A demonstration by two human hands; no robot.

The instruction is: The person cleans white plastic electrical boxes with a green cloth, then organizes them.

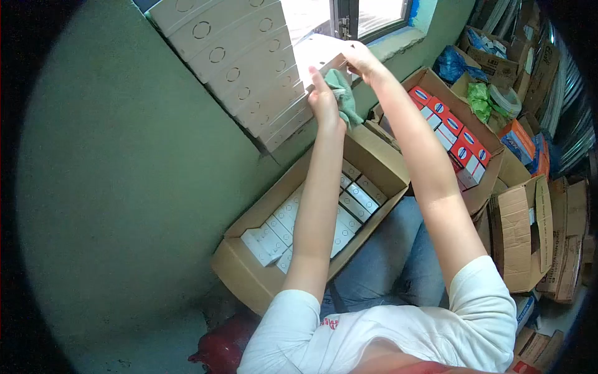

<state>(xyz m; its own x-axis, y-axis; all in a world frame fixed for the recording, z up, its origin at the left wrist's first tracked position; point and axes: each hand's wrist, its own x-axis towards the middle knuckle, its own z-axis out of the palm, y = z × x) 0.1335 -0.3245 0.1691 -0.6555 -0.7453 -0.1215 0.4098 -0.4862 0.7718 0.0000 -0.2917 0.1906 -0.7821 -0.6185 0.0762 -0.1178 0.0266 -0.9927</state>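
Note:
Both of my hands are raised in front of the bright window. My left hand [324,105], thumb up, is closed on a green cloth [341,93], which hangs down between my hands. My right hand [361,61] grips the edge of a small pale box [337,64], and the cloth lies against its near side. Glare washes out part of the box, and some of my left fingers are hidden. Just left of them stands a tall stack of white boxes [233,75] marked with circles. Below my arms, an open cardboard carton [249,274] holds several similar white boxes [274,230].
The window [374,19] and its sill [398,47] are behind my hands. To the right, another carton [492,168] holds red-and-white boxes [458,134]. More cartons [517,230], plastic bags [478,98] and orange boxes [518,141] crowd the right side. A green wall [124,187] fills the left.

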